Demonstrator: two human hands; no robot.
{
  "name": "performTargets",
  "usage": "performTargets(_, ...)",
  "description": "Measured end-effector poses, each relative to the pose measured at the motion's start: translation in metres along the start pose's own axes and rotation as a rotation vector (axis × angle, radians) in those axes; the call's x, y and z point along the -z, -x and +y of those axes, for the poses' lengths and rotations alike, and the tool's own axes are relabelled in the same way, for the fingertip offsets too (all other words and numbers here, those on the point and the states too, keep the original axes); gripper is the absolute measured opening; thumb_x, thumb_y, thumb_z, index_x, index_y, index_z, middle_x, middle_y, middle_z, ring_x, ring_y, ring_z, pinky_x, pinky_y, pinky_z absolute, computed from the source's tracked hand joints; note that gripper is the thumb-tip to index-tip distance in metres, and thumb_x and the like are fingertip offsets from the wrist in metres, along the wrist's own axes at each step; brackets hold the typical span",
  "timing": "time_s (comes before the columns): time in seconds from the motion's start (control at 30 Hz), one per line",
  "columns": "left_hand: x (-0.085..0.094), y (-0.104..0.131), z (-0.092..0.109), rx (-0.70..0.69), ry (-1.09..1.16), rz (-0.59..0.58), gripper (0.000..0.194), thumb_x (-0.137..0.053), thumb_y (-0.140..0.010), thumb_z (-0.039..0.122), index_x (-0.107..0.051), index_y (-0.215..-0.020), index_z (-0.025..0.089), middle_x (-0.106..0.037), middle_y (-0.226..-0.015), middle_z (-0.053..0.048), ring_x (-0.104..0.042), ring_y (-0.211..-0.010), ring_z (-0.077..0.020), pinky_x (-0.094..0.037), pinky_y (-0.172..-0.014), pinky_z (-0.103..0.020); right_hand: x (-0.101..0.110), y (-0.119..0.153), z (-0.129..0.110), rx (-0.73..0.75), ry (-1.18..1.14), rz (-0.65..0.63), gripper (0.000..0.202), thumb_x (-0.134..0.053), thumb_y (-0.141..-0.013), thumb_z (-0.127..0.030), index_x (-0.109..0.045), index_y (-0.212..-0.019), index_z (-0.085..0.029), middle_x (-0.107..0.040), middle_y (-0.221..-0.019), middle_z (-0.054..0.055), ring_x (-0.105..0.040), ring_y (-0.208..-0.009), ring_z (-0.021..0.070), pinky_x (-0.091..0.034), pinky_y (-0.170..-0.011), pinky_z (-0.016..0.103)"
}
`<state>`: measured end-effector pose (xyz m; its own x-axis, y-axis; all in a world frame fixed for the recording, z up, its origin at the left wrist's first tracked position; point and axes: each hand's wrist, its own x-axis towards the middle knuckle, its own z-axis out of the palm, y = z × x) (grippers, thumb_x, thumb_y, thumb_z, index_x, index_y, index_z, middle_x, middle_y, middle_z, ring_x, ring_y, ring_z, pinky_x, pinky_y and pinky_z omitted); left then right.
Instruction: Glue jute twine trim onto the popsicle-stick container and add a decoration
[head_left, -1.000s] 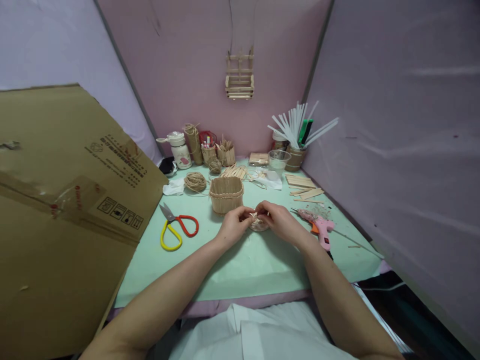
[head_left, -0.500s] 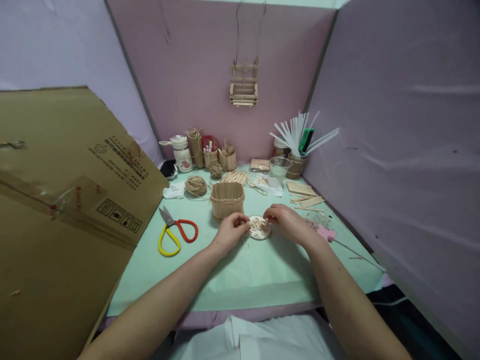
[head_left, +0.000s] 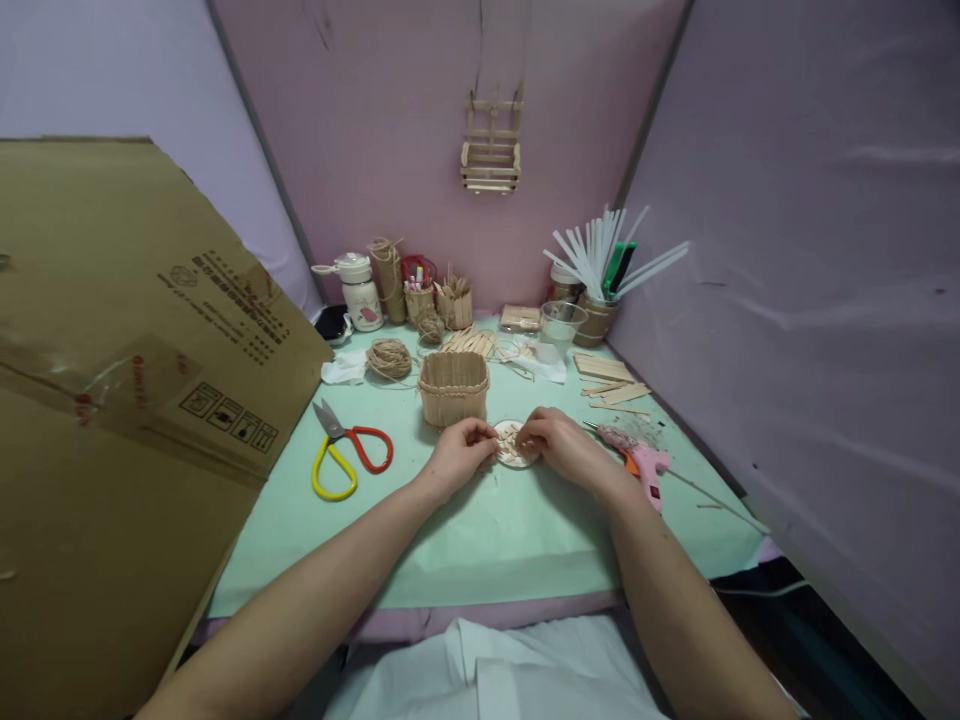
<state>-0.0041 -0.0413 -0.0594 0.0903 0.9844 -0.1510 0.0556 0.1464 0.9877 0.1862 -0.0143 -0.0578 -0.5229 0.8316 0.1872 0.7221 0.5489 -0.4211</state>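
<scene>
A small round white dish point(head_left: 514, 460) with many small pale wooden pieces stands on the green tabletop. My left hand point(head_left: 466, 452) is at the dish's left edge, its fingers pinched together; what they hold, if anything, is too small to tell. Over the right part of the dish, my right hand point(head_left: 553, 440) has its fingertips closed down among the pieces, and their grip is hidden. Just behind my left hand is a basket of wooden sticks and twine point(head_left: 454, 392).
Scissors point(head_left: 341, 440) lie at left beside a large cardboard sheet point(head_left: 150, 400). A pink glue gun point(head_left: 646, 468) and flat sticks point(head_left: 604, 370) are at right. Twine point(head_left: 388, 358), a bottle point(head_left: 362, 300), stick holders and a clear cup point(head_left: 562, 325) stand behind.
My right hand has moved left, farther over the dish. More of the glue gun shows beside my right forearm. The whole view has shifted slightly.
</scene>
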Motion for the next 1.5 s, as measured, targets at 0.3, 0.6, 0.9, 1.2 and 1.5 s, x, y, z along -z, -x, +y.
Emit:
performTargets(0.3, -0.001, 0.000, -0.001, 0.007, -0.011, -0.004, 0.009, -0.064, -0.067, 0.016, -0.060, -0.074, 0.014, -0.058, -0.054, 0.002, -0.048, -0.046, -0.0071, -0.035, -0.045, -0.019, 0.006, -0.001, 0.002, -0.135, 0.077, 0.081, 0.024, -0.049, -0.085, -0.007, -0.070, -0.089, -0.017, -0.063, -0.090, 0.008, -0.055, -0.088, 0.0188, -0.038, -0.077, 0.027)
performTargets(0.6, 0.000, -0.001, -0.004, 0.002, 0.019, -0.006, 0.010, -0.064, -0.067, 0.015, -0.060, -0.076, 0.014, -0.059, -0.054, 0.002, -0.050, -0.047, -0.0075, -0.037, -0.045, -0.018, 0.000, -0.013, -0.007, -0.070, 0.133, 0.024, 0.020, -0.053, -0.085, -0.010, -0.072, -0.083, -0.018, -0.065, -0.085, 0.007, -0.056, -0.086, 0.0187, -0.036, -0.072, 0.025)
performTargets(0.9, 0.002, -0.005, -0.010, 0.012, 0.143, -0.005, 0.018, -0.074, -0.064, 0.018, -0.061, -0.075, 0.013, -0.063, -0.059, -0.001, -0.054, -0.051, -0.0076, -0.043, -0.051, -0.021, -0.008, -0.022, -0.006, -0.062, 0.179, -0.034, 0.018, -0.057, -0.081, -0.011, -0.073, -0.082, -0.018, -0.066, -0.082, 0.008, -0.058, -0.084, 0.0188, -0.037, -0.070, 0.025)
performTargets(1.2, 0.003, -0.005, -0.011, 0.024, 0.192, 0.008, 0.027, -0.082, -0.058, 0.023, -0.063, -0.074, 0.012, -0.066, -0.063, -0.003, -0.060, -0.057, -0.0093, -0.048, -0.058, -0.023, -0.009, -0.020, -0.008, -0.068, 0.181, -0.016, 0.017, -0.056, -0.083, -0.012, -0.072, -0.082, -0.017, -0.066, -0.083, 0.009, -0.057, -0.088, 0.0202, -0.038, -0.075, 0.026)
performTargets(1.5, 0.004, -0.006, -0.014, -0.048, 0.113, 0.032, 0.029, -0.082, -0.057, 0.027, -0.065, -0.076, 0.012, -0.065, -0.060, -0.001, -0.057, -0.054, -0.0092, -0.045, -0.054, -0.022, -0.011, -0.018, -0.008, -0.092, 0.053, 0.066, 0.019, -0.054, -0.082, -0.013, -0.068, -0.069, -0.016, -0.062, -0.076, 0.010, -0.055, -0.082, 0.0210, -0.037, -0.073, 0.029)
